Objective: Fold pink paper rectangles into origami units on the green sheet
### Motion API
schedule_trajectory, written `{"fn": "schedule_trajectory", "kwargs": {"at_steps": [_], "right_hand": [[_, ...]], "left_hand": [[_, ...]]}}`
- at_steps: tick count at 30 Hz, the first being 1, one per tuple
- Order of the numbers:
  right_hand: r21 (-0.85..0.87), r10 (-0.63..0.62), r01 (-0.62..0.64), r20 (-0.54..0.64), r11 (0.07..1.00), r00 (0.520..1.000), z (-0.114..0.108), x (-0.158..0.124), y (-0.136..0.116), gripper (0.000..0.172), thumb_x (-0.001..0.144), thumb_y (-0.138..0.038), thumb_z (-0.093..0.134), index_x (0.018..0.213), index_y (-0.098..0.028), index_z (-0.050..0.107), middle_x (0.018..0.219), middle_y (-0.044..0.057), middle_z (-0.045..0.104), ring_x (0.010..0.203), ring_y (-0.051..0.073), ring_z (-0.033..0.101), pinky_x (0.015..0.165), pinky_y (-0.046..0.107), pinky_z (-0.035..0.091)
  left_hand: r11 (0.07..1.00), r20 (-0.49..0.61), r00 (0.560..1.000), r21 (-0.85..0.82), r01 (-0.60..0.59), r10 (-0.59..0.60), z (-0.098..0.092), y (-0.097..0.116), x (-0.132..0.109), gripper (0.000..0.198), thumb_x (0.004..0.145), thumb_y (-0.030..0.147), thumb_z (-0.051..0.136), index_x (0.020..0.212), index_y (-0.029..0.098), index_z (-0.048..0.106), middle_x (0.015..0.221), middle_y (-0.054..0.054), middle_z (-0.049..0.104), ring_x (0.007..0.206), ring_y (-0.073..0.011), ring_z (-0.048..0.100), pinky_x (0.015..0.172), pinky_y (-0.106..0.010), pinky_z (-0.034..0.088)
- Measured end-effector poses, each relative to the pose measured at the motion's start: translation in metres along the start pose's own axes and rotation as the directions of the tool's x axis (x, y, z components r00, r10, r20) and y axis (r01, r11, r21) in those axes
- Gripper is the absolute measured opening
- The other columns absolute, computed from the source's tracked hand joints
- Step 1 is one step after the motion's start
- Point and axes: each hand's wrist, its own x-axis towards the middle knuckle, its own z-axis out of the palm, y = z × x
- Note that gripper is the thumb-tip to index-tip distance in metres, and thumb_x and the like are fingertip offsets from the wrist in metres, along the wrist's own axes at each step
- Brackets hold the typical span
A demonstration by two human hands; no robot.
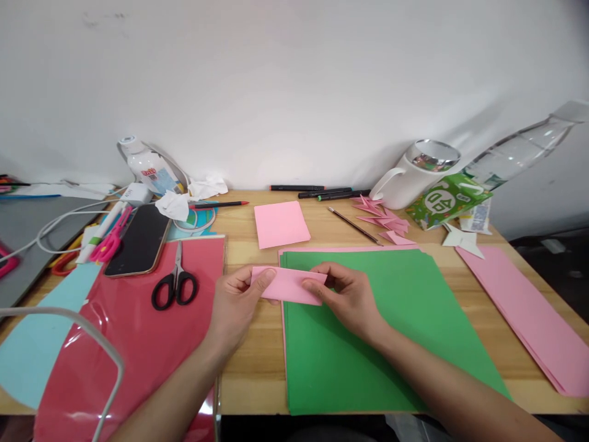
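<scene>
Between my two hands is a folded piece of pink paper (289, 285), a narrow rectangle held just above the table. My left hand (239, 301) pinches its left end, thumb on the front face and fingers behind. At the other end, my right hand (347, 298) grips it the same way, thumb near the right edge. Beyond the hands lies a stack of pink paper squares (281, 224). Under my right hand and forearm is a stack of green paper (391, 362) with pink sheets beneath it.
Black-handled scissors (175, 279) lie on red paper (151, 350) in clear plastic, beside a phone (138, 239). Folded pink pieces (384, 218), a pencil (354, 226), several markers (298, 188), a white mug (414, 178) and a clear bottle (519, 150) stand or lie toward the wall. A cable (108, 350) crosses the left front.
</scene>
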Motion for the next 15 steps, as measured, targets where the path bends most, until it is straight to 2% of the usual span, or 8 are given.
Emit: {"fn": "schedule_trajectory", "kwargs": {"at_steps": [5, 12, 15], "right_hand": [[0.080, 0.062, -0.064, 0.034, 0.995, 0.998, 0.000, 0.002, -0.002, 0.031, 0.069, -0.045, 0.070, 0.067, -0.015, 0.062, 0.059, 0.000, 0.056, 0.051, 0.009, 0.046, 0.046, 0.021, 0.037], [0.008, 0.094, -0.096, 0.118, 0.995, 0.989, -0.011, 0.010, -0.005, 0.036, 0.067, -0.049, 0.071, 0.067, -0.015, 0.062, 0.057, -0.002, 0.052, 0.050, 0.008, 0.042, 0.045, 0.021, 0.033], [-0.024, 0.104, -0.102, 0.165, 0.995, 0.981, -0.018, 0.015, -0.005, 0.035, 0.067, -0.049, 0.070, 0.068, -0.015, 0.063, 0.054, -0.004, 0.049, 0.048, 0.007, 0.038, 0.044, 0.021, 0.028]], "left_hand": [[1.000, 0.003, 1.000, -0.018, 0.013, -0.013, -0.001, -0.001, 0.000, 0.019, 0.072, 0.034, 0.070, 0.071, 0.015, 0.072, 0.060, 0.001, 0.065, 0.057, -0.0106, 0.054, 0.054, -0.019, 0.041], [0.997, -0.011, 0.999, 0.065, 0.033, -0.032, 0.002, 0.005, -0.001, 0.023, 0.070, 0.038, 0.071, 0.067, 0.016, 0.071, 0.068, 0.000, 0.067, 0.061, -0.0120, 0.055, 0.055, -0.019, 0.040], [0.994, 0.047, 0.997, 0.096, 0.060, -0.065, 0.001, 0.008, 0.000, 0.024, 0.069, 0.039, 0.071, 0.071, 0.015, 0.072, 0.069, -0.001, 0.068, 0.061, -0.0120, 0.056, 0.054, -0.019, 0.040]]}}
